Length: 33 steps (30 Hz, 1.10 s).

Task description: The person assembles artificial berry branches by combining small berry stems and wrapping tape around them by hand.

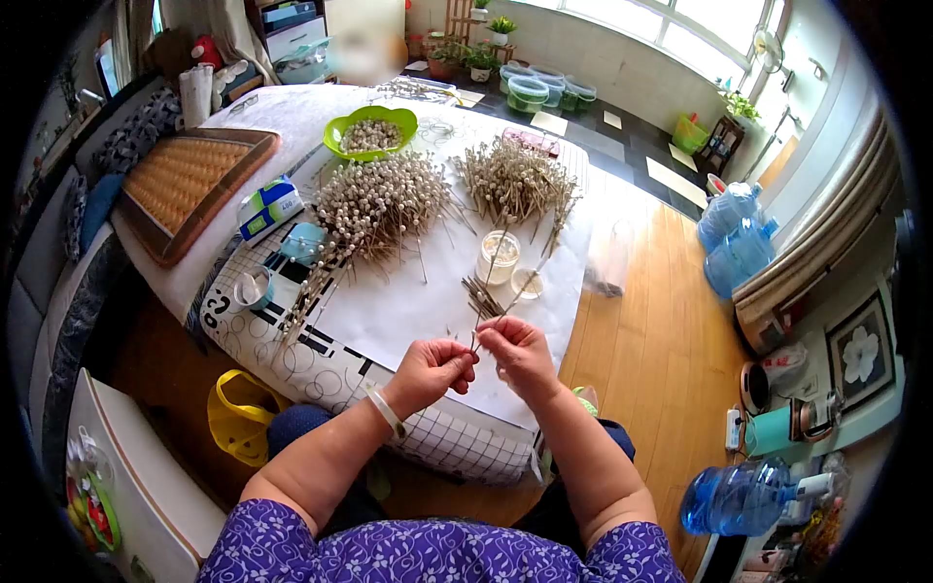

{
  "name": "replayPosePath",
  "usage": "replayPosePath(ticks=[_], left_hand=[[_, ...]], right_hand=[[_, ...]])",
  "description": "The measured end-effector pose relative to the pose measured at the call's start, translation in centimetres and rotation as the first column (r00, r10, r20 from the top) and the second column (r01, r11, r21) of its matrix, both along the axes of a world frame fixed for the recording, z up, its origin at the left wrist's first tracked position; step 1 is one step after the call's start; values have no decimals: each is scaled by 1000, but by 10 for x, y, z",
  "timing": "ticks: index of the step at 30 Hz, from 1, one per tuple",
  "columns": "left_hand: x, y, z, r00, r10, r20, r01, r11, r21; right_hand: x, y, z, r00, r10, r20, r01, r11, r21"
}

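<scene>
My left hand (432, 372) and my right hand (520, 352) meet over the near part of the white paper (389, 311). Both are closed in a pinch, fingertips almost touching, on a thin brown stem (475, 335). Just beyond my fingers is a small bunch of short brown stems (483, 296). Behind it stand an open clear jar (499, 255) with pale contents and a round lid (527, 283). Farther back lie two heaps: dried stems with pale round heads (384, 199) and, to the right, more dried stems (515, 185).
A green bowl (413, 124) of pale round heads sits at the back. To the left are a tissue pack (270, 207), a light blue container (303, 243) and a small cup (255, 289). Thin wire loops (306, 374) lie near the table's left edge. A yellow bag (238, 418) is below.
</scene>
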<state>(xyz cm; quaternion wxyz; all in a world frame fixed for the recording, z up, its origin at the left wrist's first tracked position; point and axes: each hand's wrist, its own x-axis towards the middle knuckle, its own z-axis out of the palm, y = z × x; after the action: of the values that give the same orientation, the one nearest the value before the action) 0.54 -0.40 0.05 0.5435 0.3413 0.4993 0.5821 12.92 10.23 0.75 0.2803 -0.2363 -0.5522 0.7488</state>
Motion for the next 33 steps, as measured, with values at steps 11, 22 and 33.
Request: replayPosePath(ticks=[11, 22, 33], left_hand=[[6, -4, -11, 978, -208, -35, 200, 966, -163], [5, -6, -5, 969, -230, -94, 210, 959, -191], [3, -7, -3, 970, -198, -143, 165, 962, -216]], right_hand=[[15, 33, 12, 923, -187, -336, 117, 969, -219], [23, 51, 12, 955, -201, -216, 212, 977, 29], [22, 53, 15, 979, -171, -111, 175, 984, 29]])
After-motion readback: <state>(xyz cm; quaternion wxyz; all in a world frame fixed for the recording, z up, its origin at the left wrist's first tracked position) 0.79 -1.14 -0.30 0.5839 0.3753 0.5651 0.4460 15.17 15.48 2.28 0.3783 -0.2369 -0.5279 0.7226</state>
